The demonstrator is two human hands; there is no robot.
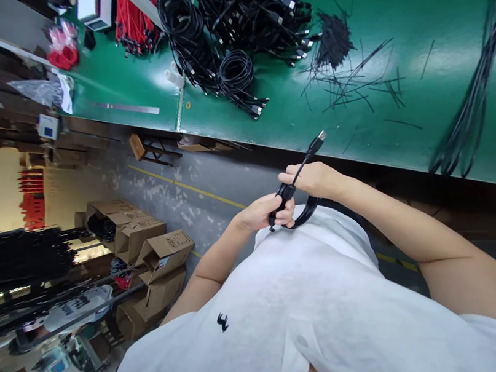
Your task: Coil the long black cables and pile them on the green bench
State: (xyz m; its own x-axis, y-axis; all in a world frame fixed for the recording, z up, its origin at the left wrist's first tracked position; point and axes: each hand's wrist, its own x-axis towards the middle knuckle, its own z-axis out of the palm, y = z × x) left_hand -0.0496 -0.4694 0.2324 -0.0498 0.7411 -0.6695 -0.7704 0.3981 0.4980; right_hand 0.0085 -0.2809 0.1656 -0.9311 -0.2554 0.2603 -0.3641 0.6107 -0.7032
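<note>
A coiled black USB cable (pixel 307 215) is held between my hands in front of the white shirt. My left hand (pixel 269 211) is closed around one side of the coil, the thumb pressing on the bundled strands. My right hand (pixel 317 179) is closed at the top of the coil, its fingers curled beside the cable's free end. That end rises past the fingers to a USB plug (pixel 315 145) with a bare metal tip, pointing toward the table. Some strands are hidden behind the fingers.
Along the green table (pixel 376 137) lie a heap of coiled black cables (pixel 246 11), scattered black ties (pixel 352 77), long black cables (pixel 471 95) and red cables (pixel 136 14). A metal ruler (pixel 127 107) lies near its edge. Cardboard boxes (pixel 168 249) and a wooden stool (pixel 153 150) stand on the floor.
</note>
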